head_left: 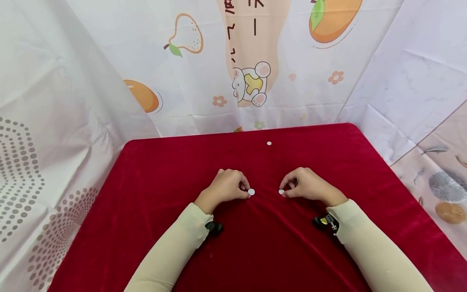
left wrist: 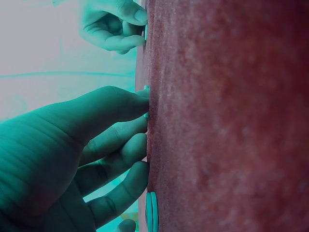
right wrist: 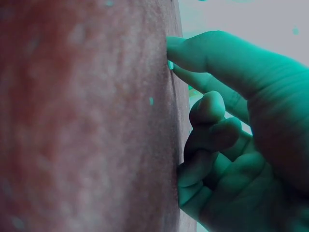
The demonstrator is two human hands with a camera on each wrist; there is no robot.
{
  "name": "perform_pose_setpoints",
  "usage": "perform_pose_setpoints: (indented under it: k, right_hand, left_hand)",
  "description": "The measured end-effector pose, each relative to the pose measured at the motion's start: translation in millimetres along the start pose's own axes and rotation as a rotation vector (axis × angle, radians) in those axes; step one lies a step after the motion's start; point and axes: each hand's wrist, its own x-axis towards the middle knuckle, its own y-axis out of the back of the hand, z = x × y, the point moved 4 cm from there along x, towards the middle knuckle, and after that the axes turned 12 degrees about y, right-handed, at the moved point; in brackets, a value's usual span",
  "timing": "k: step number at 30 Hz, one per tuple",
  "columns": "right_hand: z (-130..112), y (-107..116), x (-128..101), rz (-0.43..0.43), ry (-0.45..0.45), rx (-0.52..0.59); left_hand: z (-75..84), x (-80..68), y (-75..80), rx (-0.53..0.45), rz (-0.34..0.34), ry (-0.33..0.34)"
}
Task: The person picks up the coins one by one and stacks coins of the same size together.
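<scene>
In the head view, two small white discs lie on the red cloth near the table's middle, a short gap apart. Thumb and finger of my left hand [head_left: 229, 185] pinch the edge of the left white disc [head_left: 251, 192]. Facing it, my right hand [head_left: 308, 185] pinches the right white disc [head_left: 281, 192] between thumb and forefinger, its other fingers curled inward. The left wrist view shows a pair of thin discs [left wrist: 152, 211] edge-on beside the little-finger side of my left hand. In the right wrist view the pinched disc [right wrist: 170, 65] shows only as a sliver.
Farther back on the red cloth [head_left: 175, 162] lies another white disc [head_left: 269, 143]. A printed curtain [head_left: 204, 81] hangs right behind the table's far edge, and pale curtains close in both sides. Dark wrist cameras [head_left: 214, 228] sit under both cuffs.
</scene>
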Motion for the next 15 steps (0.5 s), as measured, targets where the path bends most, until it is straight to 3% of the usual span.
perform_pose_setpoints:
  k: [15]
  right_hand:
    - [0.8, -1.3, -0.1, -0.032, -0.004, 0.047]
  left_hand:
    - [-1.6, 1.8, -1.8, -0.002, 0.001, -0.007]
